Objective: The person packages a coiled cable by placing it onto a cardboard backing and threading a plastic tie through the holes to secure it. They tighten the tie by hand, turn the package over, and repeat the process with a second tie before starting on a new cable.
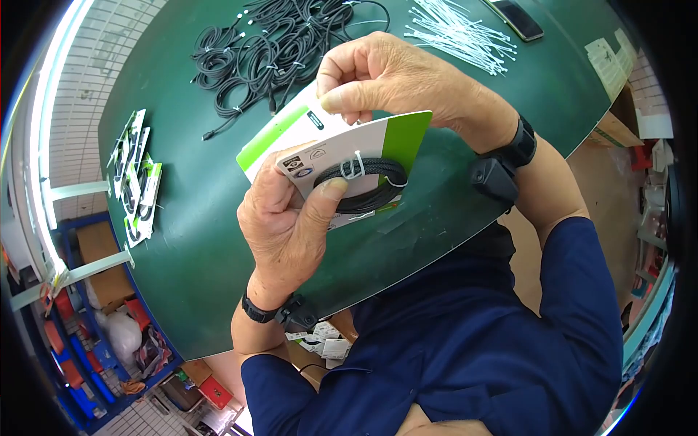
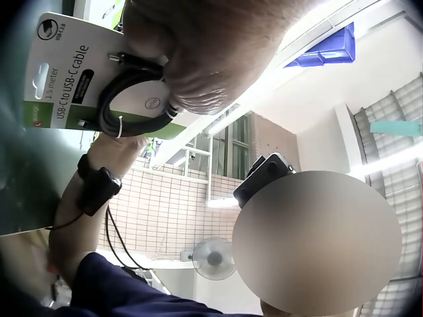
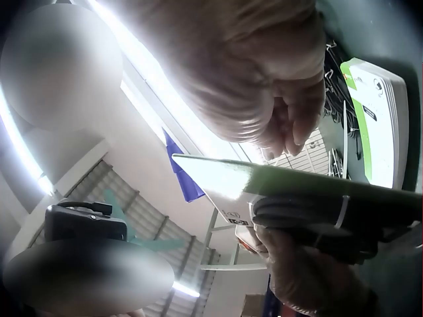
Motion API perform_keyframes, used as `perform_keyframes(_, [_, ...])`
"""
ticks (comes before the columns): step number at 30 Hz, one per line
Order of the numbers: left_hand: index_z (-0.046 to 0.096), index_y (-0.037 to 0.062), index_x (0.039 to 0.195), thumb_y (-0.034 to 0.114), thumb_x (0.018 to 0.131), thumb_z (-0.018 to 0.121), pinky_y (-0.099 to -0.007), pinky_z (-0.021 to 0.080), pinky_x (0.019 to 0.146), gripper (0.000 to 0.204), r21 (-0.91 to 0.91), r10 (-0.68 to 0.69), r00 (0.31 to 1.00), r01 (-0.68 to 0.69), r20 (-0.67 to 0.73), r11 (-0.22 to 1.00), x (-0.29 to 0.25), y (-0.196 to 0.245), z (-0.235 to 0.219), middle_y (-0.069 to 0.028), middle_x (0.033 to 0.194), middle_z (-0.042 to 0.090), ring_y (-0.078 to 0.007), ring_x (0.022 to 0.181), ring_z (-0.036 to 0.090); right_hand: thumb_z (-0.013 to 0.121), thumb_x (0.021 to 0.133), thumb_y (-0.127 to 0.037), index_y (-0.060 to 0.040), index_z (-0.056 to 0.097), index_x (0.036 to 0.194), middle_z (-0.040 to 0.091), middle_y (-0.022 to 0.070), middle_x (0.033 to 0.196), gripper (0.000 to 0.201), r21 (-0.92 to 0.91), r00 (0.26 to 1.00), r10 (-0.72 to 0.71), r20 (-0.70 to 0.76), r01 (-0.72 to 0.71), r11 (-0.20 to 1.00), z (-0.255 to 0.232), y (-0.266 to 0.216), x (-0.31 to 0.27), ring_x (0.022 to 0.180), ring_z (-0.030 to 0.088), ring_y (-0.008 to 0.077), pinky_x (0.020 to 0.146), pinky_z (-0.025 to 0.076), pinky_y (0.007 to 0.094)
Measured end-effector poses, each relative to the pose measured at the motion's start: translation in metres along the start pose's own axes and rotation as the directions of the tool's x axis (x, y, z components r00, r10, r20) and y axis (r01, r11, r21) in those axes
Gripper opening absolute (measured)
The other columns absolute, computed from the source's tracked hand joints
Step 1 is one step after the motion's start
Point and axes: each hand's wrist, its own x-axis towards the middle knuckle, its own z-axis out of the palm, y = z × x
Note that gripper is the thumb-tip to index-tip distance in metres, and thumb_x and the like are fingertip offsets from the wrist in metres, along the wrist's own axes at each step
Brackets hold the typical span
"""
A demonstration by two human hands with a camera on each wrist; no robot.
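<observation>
My left hand [image 1: 287, 225] grips a white and green cable card [image 1: 403, 142], thumb pressed on the coiled black cable [image 1: 374, 198] at its front. White cable ties [image 1: 354, 168] bind the coil to the card. In the left wrist view the card [image 2: 66, 69] reads "USB-C to USB-C cable", 1.5 meter. Behind the card's upper edge is my right hand [image 1: 385, 80], its fingers bent and thumb close to the index finger. I cannot tell whether anything thin is between them. Under that hand lies a stack of similar cards [image 1: 280, 134], seen edge-on in the right wrist view [image 3: 377, 125].
Several bundled black cables [image 1: 273, 54] lie at the far side of the green table [image 1: 196, 269]. Loose white cable ties [image 1: 462, 36] are spread beside them, near a phone [image 1: 518, 18]. Carded cables [image 1: 137, 178] are piled at the left edge.
</observation>
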Motion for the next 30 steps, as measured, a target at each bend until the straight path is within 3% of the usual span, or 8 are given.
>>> perform_keyframes(2, [0.056, -0.0068, 0.138, 0.002, 0.094, 0.077, -0.0295, 0.056, 0.093, 0.050, -0.189, -0.029, 0.999, 0.021, -0.041, 0.982, 0.000, -0.003, 0.006, -0.0130, 0.121, 0.070, -0.0144, 0.106, 0.068, 0.072, 0.096, -0.014, -0.0023, 0.071, 0.095, 0.066, -0.0005, 0.082, 0.011, -0.067, 1.000, -0.006, -0.020, 0.004, 0.998, 0.004, -0.001, -0.002, 0.075, 0.060, 0.0043, 0.067, 0.050, 0.0212])
perform_keyframes(6, [0.057, -0.0059, 0.134, 0.002, 0.090, 0.081, -0.0297, 0.057, 0.090, 0.051, -0.228, -0.072, 0.995, 0.055, -0.068, 0.972, 0.001, 0.000, 0.011, -0.0126, 0.120, 0.070, -0.0144, 0.103, 0.069, 0.072, 0.096, -0.014, -0.0008, 0.071, 0.097, 0.068, 0.0009, 0.083, 0.013, -0.126, 1.000, -0.018, -0.024, 0.015, 0.992, 0.008, 0.002, -0.001, 0.076, 0.061, 0.0051, 0.068, 0.051, 0.0219])
perform_keyframes(12, [0.061, -0.0035, 0.126, 0.000, 0.084, 0.085, -0.0298, 0.058, 0.088, 0.049, -0.200, -0.054, 0.993, 0.031, -0.107, 0.979, 0.000, 0.001, 0.021, -0.0099, 0.112, 0.072, -0.0143, 0.098, 0.070, 0.074, 0.095, -0.015, 0.0008, 0.071, 0.099, 0.069, 0.0024, 0.085, 0.017, -0.207, 0.998, -0.057, 0.003, 0.056, 0.977, 0.016, 0.010, 0.001, 0.078, 0.062, 0.0061, 0.070, 0.052, 0.0231])
perform_keyframes(20, [0.063, -0.0006, 0.119, 0.003, 0.083, 0.086, -0.0276, 0.058, 0.083, 0.042, -0.065, -0.004, 0.983, -0.008, -0.184, 0.998, -0.006, -0.013, 0.016, -0.0067, 0.102, 0.073, -0.0116, 0.091, 0.070, 0.071, 0.099, -0.016, 0.0005, 0.070, 0.098, 0.067, 0.0000, 0.082, 0.016, -0.241, 0.987, -0.112, -0.115, 0.082, 0.967, 0.028, 0.008, -0.001, 0.076, 0.062, 0.0045, 0.068, 0.053, 0.0229])
perform_keyframes(24, [0.063, -0.0003, 0.116, 0.004, 0.088, 0.082, -0.0278, 0.059, 0.083, 0.035, -0.183, -0.080, 0.979, 0.046, -0.187, 0.982, 0.009, -0.010, 0.013, -0.0080, 0.104, 0.073, -0.0121, 0.090, 0.070, 0.070, 0.101, -0.013, 0.0002, 0.068, 0.102, 0.067, -0.0002, 0.084, 0.014, -0.116, 0.983, -0.069, -0.168, 0.050, 0.992, 0.022, 0.009, 0.002, 0.077, 0.063, 0.0038, 0.069, 0.053, 0.0226])
perform_keyframes(26, [0.061, -0.0009, 0.117, 0.005, 0.092, 0.079, -0.0289, 0.059, 0.084, 0.031, -0.313, -0.200, 0.964, 0.138, -0.174, 0.940, 0.017, -0.004, 0.011, -0.0093, 0.106, 0.073, -0.0134, 0.092, 0.071, 0.071, 0.100, -0.012, 0.0007, 0.068, 0.110, 0.069, 0.0011, 0.090, 0.016, 0.086, 0.948, -0.061, -0.313, 0.092, 0.992, 0.020, 0.005, 0.001, 0.079, 0.063, 0.0042, 0.071, 0.053, 0.0226])
perform_keyframes(27, [0.061, -0.0009, 0.117, 0.005, 0.092, 0.079, -0.0289, 0.059, 0.084, 0.031, -0.323, -0.195, 0.961, 0.123, -0.199, 0.938, 0.020, -0.004, 0.009, -0.0093, 0.106, 0.073, -0.0134, 0.092, 0.071, 0.071, 0.100, -0.011, 0.0009, 0.067, 0.113, 0.070, 0.0017, 0.093, 0.018, 0.186, 0.925, -0.043, -0.377, 0.121, 0.975, 0.019, 0.004, 0.001, 0.081, 0.063, 0.0045, 0.071, 0.053, 0.0227])
perform_keyframes(30, [0.057, -0.0036, 0.126, 0.006, 0.096, 0.076, -0.0306, 0.060, 0.086, 0.037, -0.398, -0.207, 0.940, 0.086, -0.273, 0.914, 0.027, -0.006, -0.001, -0.0111, 0.111, 0.072, -0.0150, 0.096, 0.071, 0.070, 0.101, -0.010, 0.0021, 0.065, 0.121, 0.071, 0.0034, 0.100, 0.024, 0.198, 0.936, -0.092, -0.341, 0.167, 0.966, 0.018, 0.000, -0.002, 0.086, 0.065, 0.0059, 0.075, 0.054, 0.0233])
